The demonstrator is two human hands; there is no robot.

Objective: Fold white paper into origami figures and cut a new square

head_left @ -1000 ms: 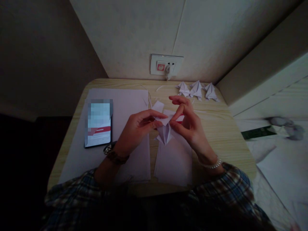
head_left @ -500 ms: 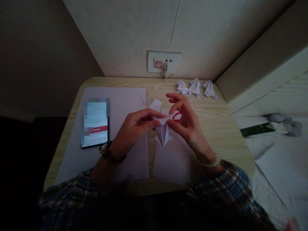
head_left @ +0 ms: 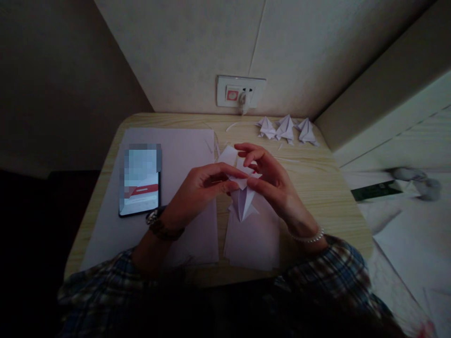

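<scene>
Between my two hands is a white folded paper figure [head_left: 243,203], its pointed end toward me, above a stack of cut paper sheets [head_left: 252,246]. My left hand [head_left: 204,185] pinches its left side between thumb and fingers. From the right, my right hand [head_left: 269,176] grips the upper right part, thumb on the paper and the other fingers curled above it. Part of the figure is hidden by the fingers. Just beyond lie more white paper pieces [head_left: 229,154], and a bit of something red shows behind the right fingers.
A phone [head_left: 141,188] with a lit screen rests on large white sheets [head_left: 190,145] at the left. Three folded paper figures [head_left: 284,127] stand at the table's back right. Thin paper strips [head_left: 232,126] lie near the wall socket [head_left: 220,91], which holds a plug.
Both hands have come slightly nearer to me with the folded paper. My right fingers have curled lower over it, covering most of the red thing behind.
</scene>
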